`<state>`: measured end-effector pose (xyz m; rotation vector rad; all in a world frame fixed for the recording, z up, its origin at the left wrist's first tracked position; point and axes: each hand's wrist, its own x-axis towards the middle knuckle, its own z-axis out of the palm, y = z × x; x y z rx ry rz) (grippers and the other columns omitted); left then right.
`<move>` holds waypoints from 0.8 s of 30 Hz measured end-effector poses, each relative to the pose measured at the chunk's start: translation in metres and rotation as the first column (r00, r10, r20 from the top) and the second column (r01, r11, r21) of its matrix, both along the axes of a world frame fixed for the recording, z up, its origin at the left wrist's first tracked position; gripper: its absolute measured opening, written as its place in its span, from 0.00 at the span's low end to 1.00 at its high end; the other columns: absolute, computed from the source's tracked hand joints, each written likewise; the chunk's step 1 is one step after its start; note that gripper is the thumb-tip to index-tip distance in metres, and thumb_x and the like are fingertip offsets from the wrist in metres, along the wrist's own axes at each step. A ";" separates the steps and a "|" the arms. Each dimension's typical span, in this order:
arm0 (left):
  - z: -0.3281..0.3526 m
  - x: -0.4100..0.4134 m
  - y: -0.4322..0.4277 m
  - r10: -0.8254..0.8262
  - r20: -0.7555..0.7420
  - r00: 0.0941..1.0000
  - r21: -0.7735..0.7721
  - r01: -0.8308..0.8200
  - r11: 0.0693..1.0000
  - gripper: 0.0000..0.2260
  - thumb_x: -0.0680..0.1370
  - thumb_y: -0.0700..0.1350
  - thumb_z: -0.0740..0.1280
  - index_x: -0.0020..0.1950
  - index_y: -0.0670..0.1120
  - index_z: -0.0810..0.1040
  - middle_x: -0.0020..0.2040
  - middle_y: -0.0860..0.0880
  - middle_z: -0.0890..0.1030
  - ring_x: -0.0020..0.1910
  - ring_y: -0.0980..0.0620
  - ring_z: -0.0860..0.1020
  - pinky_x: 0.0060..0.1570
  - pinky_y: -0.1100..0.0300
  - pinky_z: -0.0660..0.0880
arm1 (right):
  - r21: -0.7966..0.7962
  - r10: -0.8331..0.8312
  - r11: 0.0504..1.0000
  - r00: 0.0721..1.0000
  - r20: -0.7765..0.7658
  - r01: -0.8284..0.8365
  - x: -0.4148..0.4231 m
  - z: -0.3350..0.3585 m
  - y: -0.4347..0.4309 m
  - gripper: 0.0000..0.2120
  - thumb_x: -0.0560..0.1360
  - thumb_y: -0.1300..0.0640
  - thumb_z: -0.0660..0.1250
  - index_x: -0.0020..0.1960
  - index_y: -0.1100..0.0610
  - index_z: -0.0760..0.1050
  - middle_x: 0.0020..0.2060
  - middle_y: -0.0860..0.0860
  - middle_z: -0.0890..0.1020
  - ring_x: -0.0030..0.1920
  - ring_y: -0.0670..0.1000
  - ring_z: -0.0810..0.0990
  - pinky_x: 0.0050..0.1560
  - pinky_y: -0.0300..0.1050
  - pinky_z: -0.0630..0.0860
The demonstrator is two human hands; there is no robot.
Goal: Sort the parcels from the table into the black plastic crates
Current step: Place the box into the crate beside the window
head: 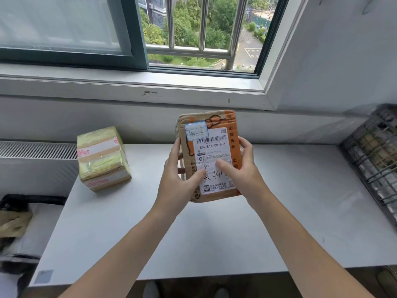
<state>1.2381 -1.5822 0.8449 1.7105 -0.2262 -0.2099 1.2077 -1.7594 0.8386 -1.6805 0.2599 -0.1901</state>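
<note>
- White counter (214,233) runs below a window (193,29) with metal bars; trees and a paved yard show outside.
- Pale sill (129,87) sits above the counter, with chipped paint in spots.
- Radiator (32,149) with a slatted top is at the far left, just behind the counter's left end.
- Brown-and-orange parcel (217,120) is held up over the middle of the counter. It is lifted clear of the surface, roughly upright, with its printed face to the camera.
- White shipping label (212,147) covers most of that face and carries a barcode, printed "862-E14-00-888" and handwritten marks lower down.
- Small blue-bordered sticker (196,131) overlaps the label's top-left corner; its writing is too small to read.
- Left grip (178,175) has hold of the parcel's left edge. Its fingers curl behind the parcel and its thumb is pressed on the lower label.
- Right grip (242,168) clasps the right edge the same way, with its thumb laid across the label's middle and its fingers wrapped round the side.
- Yellow taped box (103,160) sits on the counter's back-left corner, near the radiator and well apart from the held parcel. It has red-printed tape bands.
- Black crate (373,160) with mesh walls stands at the counter's right end, with parcels inside that are too blurred to tell apart.
- Second black crate (32,200) is low at the left edge, beside the counter, with something brownish inside.
</note>
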 end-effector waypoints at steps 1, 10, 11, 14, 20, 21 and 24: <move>0.004 -0.001 0.001 0.005 0.018 1.000 -0.001 -0.005 1.000 0.36 0.77 0.44 0.72 0.75 0.70 0.57 0.65 0.58 0.73 0.57 0.55 0.77 0.41 0.61 0.82 | 0.002 -0.002 1.000 1.000 0.008 0.002 -0.001 0.004 0.002 0.28 0.76 0.54 0.72 0.65 0.35 0.59 0.57 0.43 0.79 0.52 0.45 0.84 0.43 0.41 0.82; 0.036 -0.006 0.011 0.002 0.099 0.995 -0.008 -0.001 1.000 0.34 0.75 0.48 0.71 0.72 0.72 0.59 0.64 0.61 0.73 0.60 0.52 0.76 0.52 0.46 0.80 | 0.021 0.007 1.000 0.997 0.075 -0.009 -0.008 0.036 0.014 0.30 0.74 0.49 0.71 0.65 0.26 0.60 0.56 0.37 0.80 0.54 0.45 0.83 0.44 0.42 0.83; 0.038 -0.007 0.012 0.005 0.104 0.995 -0.008 -0.004 1.000 0.33 0.76 0.48 0.71 0.73 0.72 0.59 0.64 0.62 0.73 0.61 0.52 0.76 0.52 0.46 0.80 | 0.022 0.007 1.000 0.996 0.085 -0.009 -0.008 0.039 0.016 0.30 0.74 0.50 0.71 0.65 0.27 0.60 0.56 0.37 0.80 0.54 0.45 0.83 0.44 0.42 0.82; 0.042 -0.008 0.013 0.027 0.119 0.993 -0.010 -0.026 1.000 0.32 0.78 0.48 0.71 0.74 0.70 0.59 0.63 0.65 0.73 0.60 0.54 0.76 0.53 0.48 0.80 | 0.032 0.007 0.999 0.994 0.109 -0.010 -0.009 0.045 0.019 0.31 0.73 0.49 0.71 0.69 0.32 0.60 0.57 0.38 0.81 0.55 0.45 0.83 0.46 0.43 0.83; 0.049 -0.006 0.019 0.036 0.130 0.991 -0.036 -0.032 0.999 0.31 0.78 0.49 0.70 0.74 0.70 0.59 0.62 0.66 0.72 0.60 0.54 0.76 0.52 0.50 0.81 | 0.011 0.016 1.000 0.990 0.139 -0.018 -0.008 0.054 0.026 0.32 0.73 0.49 0.70 0.71 0.33 0.60 0.58 0.40 0.81 0.56 0.45 0.83 0.48 0.44 0.83; 0.049 -0.006 0.021 0.034 0.128 0.991 -0.041 -0.029 0.999 0.31 0.78 0.49 0.70 0.74 0.71 0.59 0.62 0.65 0.72 0.60 0.54 0.76 0.51 0.49 0.81 | 0.006 0.021 1.000 0.990 0.141 -0.022 -0.008 0.055 0.027 0.31 0.73 0.48 0.70 0.70 0.32 0.60 0.58 0.40 0.81 0.56 0.45 0.83 0.48 0.44 0.83; 0.050 -0.004 0.025 0.033 0.130 0.991 -0.046 -0.027 0.999 0.30 0.79 0.49 0.69 0.74 0.71 0.59 0.62 0.64 0.72 0.61 0.54 0.75 0.52 0.48 0.81 | -0.001 0.037 0.999 0.989 0.145 -0.037 -0.006 0.056 0.030 0.30 0.74 0.49 0.67 0.72 0.34 0.60 0.58 0.40 0.81 0.56 0.46 0.83 0.48 0.45 0.83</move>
